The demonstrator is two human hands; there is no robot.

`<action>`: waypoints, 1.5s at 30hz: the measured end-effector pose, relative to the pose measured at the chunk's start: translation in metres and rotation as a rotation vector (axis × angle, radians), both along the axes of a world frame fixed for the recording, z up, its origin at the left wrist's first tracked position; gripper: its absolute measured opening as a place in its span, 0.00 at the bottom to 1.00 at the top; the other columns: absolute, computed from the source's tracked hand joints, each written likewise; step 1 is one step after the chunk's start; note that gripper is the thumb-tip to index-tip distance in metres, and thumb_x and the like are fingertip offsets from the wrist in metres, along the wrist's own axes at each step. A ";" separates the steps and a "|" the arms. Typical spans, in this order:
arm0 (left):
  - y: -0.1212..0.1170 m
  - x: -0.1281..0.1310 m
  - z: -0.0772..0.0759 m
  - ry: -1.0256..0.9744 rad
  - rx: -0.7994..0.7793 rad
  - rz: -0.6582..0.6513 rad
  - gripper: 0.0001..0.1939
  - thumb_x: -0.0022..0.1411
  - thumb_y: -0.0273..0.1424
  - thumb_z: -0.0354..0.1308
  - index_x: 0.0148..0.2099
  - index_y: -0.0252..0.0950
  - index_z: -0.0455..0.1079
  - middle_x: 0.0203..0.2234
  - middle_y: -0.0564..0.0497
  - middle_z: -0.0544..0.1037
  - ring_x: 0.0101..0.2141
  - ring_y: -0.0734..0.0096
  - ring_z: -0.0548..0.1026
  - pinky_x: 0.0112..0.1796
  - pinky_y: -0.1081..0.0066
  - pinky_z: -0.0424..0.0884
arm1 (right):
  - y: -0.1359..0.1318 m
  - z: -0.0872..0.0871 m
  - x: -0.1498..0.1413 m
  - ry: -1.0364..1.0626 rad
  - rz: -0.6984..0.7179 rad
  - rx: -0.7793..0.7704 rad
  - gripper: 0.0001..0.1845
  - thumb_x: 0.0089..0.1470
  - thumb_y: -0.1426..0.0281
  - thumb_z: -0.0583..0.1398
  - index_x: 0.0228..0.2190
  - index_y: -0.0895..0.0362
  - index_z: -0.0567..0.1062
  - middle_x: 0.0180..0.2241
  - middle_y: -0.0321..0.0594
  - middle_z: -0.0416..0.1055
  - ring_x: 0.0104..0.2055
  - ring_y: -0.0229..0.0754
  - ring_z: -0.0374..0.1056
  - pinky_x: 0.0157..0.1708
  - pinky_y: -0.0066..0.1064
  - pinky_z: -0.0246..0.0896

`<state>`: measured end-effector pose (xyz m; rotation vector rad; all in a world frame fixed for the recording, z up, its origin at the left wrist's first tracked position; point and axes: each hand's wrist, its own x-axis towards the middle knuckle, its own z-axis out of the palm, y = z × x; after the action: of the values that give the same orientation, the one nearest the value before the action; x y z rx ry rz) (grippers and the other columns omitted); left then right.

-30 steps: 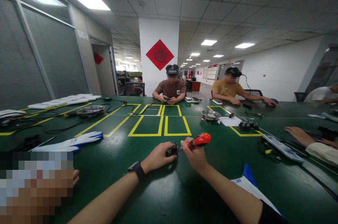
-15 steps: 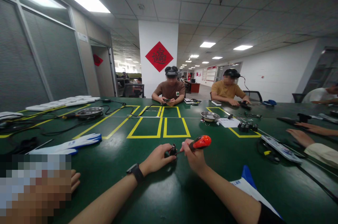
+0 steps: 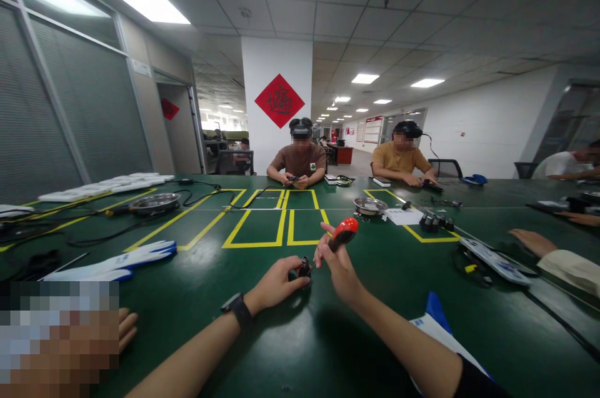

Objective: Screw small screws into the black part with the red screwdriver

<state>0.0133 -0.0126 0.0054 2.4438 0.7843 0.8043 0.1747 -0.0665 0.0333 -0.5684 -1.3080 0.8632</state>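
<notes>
While two hands (image 3: 280, 282) (image 3: 341, 273) work, one holds one screwdriver (image 3: 345, 231).

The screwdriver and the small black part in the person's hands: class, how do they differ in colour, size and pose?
Colour: the screwdriver has a bright orange-red and black handle, while the small black part is dark.
Size: the screwdriver's handle alone looks larger than the small black part.
Pose: the screwdriver slants, handle end raised, whereas the small black part stands roughly upright.
Shared: each is held in one hand.
</notes>
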 end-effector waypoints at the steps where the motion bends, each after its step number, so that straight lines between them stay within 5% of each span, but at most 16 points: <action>1: 0.000 0.000 0.000 0.000 0.003 0.004 0.10 0.58 0.36 0.55 0.34 0.34 0.69 0.29 0.51 0.72 0.32 0.70 0.68 0.36 0.72 0.64 | -0.001 -0.001 0.001 0.002 -0.007 0.007 0.19 0.58 0.65 0.52 0.51 0.50 0.61 0.30 0.33 0.61 0.26 0.34 0.60 0.34 0.30 0.61; 7: 0.000 0.001 0.001 0.012 0.008 0.003 0.11 0.58 0.37 0.54 0.32 0.33 0.68 0.29 0.52 0.72 0.32 0.70 0.68 0.36 0.72 0.64 | -0.006 0.002 0.000 -0.028 -0.069 0.032 0.19 0.57 0.67 0.54 0.50 0.52 0.63 0.44 0.41 0.65 0.35 0.37 0.65 0.40 0.33 0.62; 12: -0.001 0.001 0.003 0.015 0.009 -0.013 0.10 0.58 0.37 0.54 0.34 0.34 0.67 0.29 0.51 0.72 0.32 0.70 0.68 0.36 0.72 0.64 | -0.006 0.002 -0.002 0.080 -0.133 0.033 0.27 0.55 0.70 0.56 0.55 0.49 0.55 0.34 0.35 0.63 0.31 0.35 0.64 0.37 0.32 0.63; 20: 0.004 0.002 -0.004 0.017 0.010 0.001 0.11 0.58 0.38 0.54 0.35 0.33 0.67 0.29 0.51 0.72 0.32 0.69 0.68 0.36 0.71 0.64 | -0.006 0.005 0.004 0.002 -0.110 0.051 0.16 0.55 0.68 0.56 0.46 0.55 0.65 0.43 0.43 0.67 0.39 0.40 0.67 0.39 0.34 0.63; 26: 0.003 0.002 -0.004 0.017 0.026 0.009 0.11 0.58 0.37 0.54 0.34 0.33 0.67 0.29 0.51 0.71 0.32 0.70 0.68 0.36 0.71 0.63 | 0.000 -0.004 0.001 0.066 -0.066 0.037 0.10 0.54 0.68 0.57 0.39 0.53 0.62 0.29 0.32 0.64 0.28 0.34 0.64 0.33 0.30 0.63; 32: 0.001 0.000 0.000 0.027 0.017 0.001 0.11 0.58 0.37 0.54 0.34 0.34 0.67 0.30 0.51 0.71 0.33 0.70 0.68 0.36 0.71 0.64 | -0.002 -0.006 0.001 0.005 -0.116 0.010 0.18 0.56 0.69 0.53 0.49 0.52 0.62 0.37 0.38 0.64 0.33 0.36 0.64 0.39 0.32 0.63; 37: 0.002 0.000 0.000 0.028 0.029 -0.004 0.11 0.59 0.38 0.54 0.34 0.33 0.67 0.29 0.51 0.71 0.32 0.70 0.67 0.36 0.71 0.64 | -0.005 0.000 -0.001 -0.036 -0.109 0.024 0.17 0.54 0.68 0.57 0.46 0.53 0.62 0.42 0.42 0.65 0.39 0.40 0.67 0.41 0.36 0.64; 41: 0.003 0.000 -0.002 0.031 0.018 -0.013 0.12 0.59 0.38 0.53 0.35 0.33 0.68 0.30 0.51 0.71 0.32 0.70 0.67 0.37 0.71 0.65 | -0.001 -0.002 -0.003 -0.083 -0.095 0.067 0.04 0.56 0.69 0.55 0.35 0.54 0.63 0.31 0.36 0.67 0.28 0.36 0.66 0.34 0.32 0.63; 45: 0.004 0.002 -0.002 0.020 -0.002 -0.004 0.13 0.59 0.39 0.53 0.36 0.33 0.68 0.30 0.51 0.71 0.33 0.69 0.68 0.38 0.70 0.65 | 0.003 -0.010 0.000 -0.078 -0.091 0.076 0.08 0.56 0.70 0.53 0.39 0.54 0.61 0.26 0.31 0.62 0.25 0.34 0.62 0.33 0.31 0.62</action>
<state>0.0149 -0.0083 0.0029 2.4543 0.7867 0.7775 0.1746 -0.0633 0.0234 -0.6013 -1.3692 0.7196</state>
